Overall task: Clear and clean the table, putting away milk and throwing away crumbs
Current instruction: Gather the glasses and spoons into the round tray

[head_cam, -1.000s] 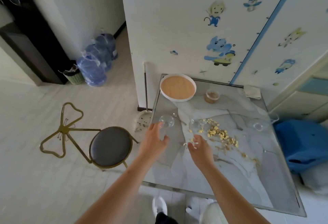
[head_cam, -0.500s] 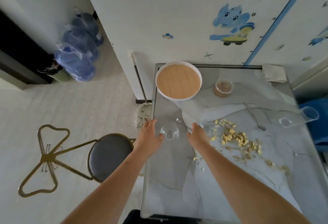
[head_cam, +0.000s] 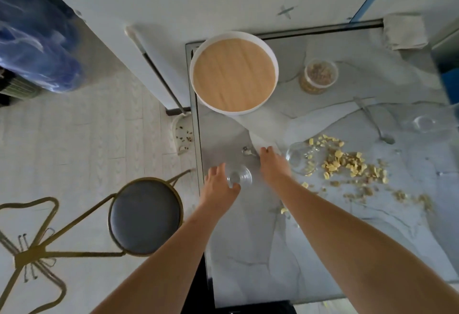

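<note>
Crumbs [head_cam: 347, 164] lie strewn across the marble counter [head_cam: 248, 251], to the right of your arms; no milk is in view. Your left grip [head_cam: 219, 187] curls round a small glass [head_cam: 240, 177] standing upright near the counter's left edge, probably to clear it before sweeping. Your right grip [head_cam: 273, 164] bends its fingertips onto a spoon [head_cam: 246, 151]; whether it actually holds it cannot be told. The spoon's long axis runs out from under that hand, bowl pointing away and left towards the round lidded tray [head_cam: 234, 72]. A tipped glass [head_cam: 299, 158] lies just beside the crumbs.
</note>
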Motion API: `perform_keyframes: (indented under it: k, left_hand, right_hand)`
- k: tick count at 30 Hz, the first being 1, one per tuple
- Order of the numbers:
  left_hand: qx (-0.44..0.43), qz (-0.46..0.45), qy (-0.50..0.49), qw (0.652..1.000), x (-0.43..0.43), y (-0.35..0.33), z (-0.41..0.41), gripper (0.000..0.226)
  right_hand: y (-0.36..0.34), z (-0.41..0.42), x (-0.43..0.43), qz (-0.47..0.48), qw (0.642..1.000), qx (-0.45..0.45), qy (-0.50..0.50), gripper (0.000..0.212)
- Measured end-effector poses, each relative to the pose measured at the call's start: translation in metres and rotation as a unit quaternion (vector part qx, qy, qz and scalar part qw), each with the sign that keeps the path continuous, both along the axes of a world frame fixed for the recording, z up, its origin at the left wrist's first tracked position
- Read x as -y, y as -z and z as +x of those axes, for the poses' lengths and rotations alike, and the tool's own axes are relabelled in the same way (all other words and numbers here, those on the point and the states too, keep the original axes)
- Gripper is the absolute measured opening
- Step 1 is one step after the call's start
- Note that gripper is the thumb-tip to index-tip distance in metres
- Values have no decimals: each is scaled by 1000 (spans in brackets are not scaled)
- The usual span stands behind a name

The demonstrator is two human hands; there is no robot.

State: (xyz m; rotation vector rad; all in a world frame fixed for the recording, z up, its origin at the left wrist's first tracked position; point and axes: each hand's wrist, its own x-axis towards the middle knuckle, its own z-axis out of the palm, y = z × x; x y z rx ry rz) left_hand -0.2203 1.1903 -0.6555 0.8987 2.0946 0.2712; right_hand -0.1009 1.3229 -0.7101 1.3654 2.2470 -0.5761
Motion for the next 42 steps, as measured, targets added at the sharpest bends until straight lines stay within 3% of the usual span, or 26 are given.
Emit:
perform_keyframes:
  k: [9, 13, 18, 23, 30, 34, 39, 42]
  left_hand:
    - [48, -81, -93, 991, -1, 17, -16, 65]
    - [88, -107, -156, 978, 1, 14, -26, 56]
    - [96, -112, -148, 978, 7, 11, -27, 44]
    - [109, -121, -163, 973, 8, 6, -26, 49]
    - [119, -122, -168, 971, 4, 8, -19, 27]
    - [137, -109, -168, 970, 7, 4, -17, 33]
    - [151, -100, -168, 969, 7, 0, -20, 23]
    - [157, -100, -175, 967, 7, 0, -23, 20]
  right_hand:
    - [3, -2, 9, -11, 999, 36, -22, 26]
    - [-10, 4, 14, -45, 995, -63, 70, 25]
    - [-32, 16, 26, -49, 951, -204, 228, 28]
    - [-57, 21, 51, -60, 936, -261, 227, 9]
    - [-49, 15, 71, -108, 958, -186, 189, 10]
    - [-46, 6, 64, -109, 963, -172, 175, 11]
    - [-41, 0, 58, -122, 961, -161, 190, 8]
    - [-37, 1, 59, -117, 960, -149, 208, 28]
